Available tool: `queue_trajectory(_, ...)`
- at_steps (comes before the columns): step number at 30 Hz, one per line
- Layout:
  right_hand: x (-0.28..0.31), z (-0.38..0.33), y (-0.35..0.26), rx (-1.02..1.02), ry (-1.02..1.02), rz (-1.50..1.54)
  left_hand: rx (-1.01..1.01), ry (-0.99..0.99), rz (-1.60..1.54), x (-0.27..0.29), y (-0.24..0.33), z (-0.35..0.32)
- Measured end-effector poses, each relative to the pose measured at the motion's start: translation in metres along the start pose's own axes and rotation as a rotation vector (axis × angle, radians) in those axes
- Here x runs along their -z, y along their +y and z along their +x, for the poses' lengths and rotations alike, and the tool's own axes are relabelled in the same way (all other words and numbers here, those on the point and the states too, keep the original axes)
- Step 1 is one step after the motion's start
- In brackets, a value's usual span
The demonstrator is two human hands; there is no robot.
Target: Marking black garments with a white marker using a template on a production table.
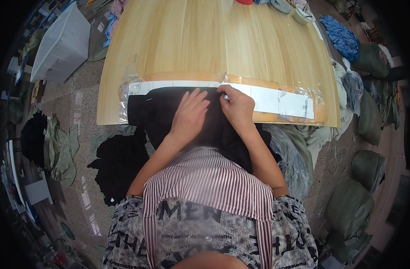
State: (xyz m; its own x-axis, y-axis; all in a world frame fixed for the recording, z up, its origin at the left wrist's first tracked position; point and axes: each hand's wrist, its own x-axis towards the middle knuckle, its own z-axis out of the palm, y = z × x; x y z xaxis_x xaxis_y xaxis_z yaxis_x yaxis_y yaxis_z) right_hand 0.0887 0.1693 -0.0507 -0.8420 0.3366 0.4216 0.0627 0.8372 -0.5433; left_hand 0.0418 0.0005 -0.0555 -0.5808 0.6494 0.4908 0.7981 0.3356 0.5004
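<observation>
Looking down: a red-and-white striped apron (209, 179) covers the person's front, over a grey patterned top, nearest the camera.
Forearms: both come up from the lower edge and meet over the near edge of the wooden table (214, 40).
Black garment (155, 114): lies over the table's near edge, its upper part on the tabletop against the taped strip, its lower part hanging toward the person's lap.
Left hand (190, 114): open and flat, palm down, fingers spread on the black cloth, pressing it onto the table.
Right hand (237, 106): closed in a pinch, thumb and forefinger gripping a small white object (226, 97) at the garment's top edge; what that object is cannot be told, it is too small.
Hands together: just beside each other, the left a little nearer the person.
White measuring strip (267, 99): runs along the table's near edge under clear tape, touching the garment's upper border.
Floor at left: a heap of black cloth (117, 163) and olive-green fabric (61, 148) lie near the person's left side.
Floor at right: stuffed green sacks (353, 201) and a clear plastic bag (290, 157).
Far left: a white box (63, 42) stands beside the table.
Far right: blue cloth (342, 36) beyond the table's corner.
Far table edge: round tape rolls (281, 5), partly cut off.
</observation>
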Motion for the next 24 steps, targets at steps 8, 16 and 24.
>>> queue_trajectory(8, 0.008, -0.004, -0.003, 0.025, -0.026, 0.061, -0.029, -0.072, 0.102, -0.001, 0.008, 0.000)
queue_trajectory(16, 0.023, -0.010, -0.004, -0.004, -0.134, 0.180, -0.006, -0.145, 0.116, -0.001, 0.004, -0.006)
queue_trajectory(24, 0.033, 0.021, -0.029, -0.192, -0.142, 0.666, 0.051, -0.125, 0.166, -0.002, 0.003, -0.012)
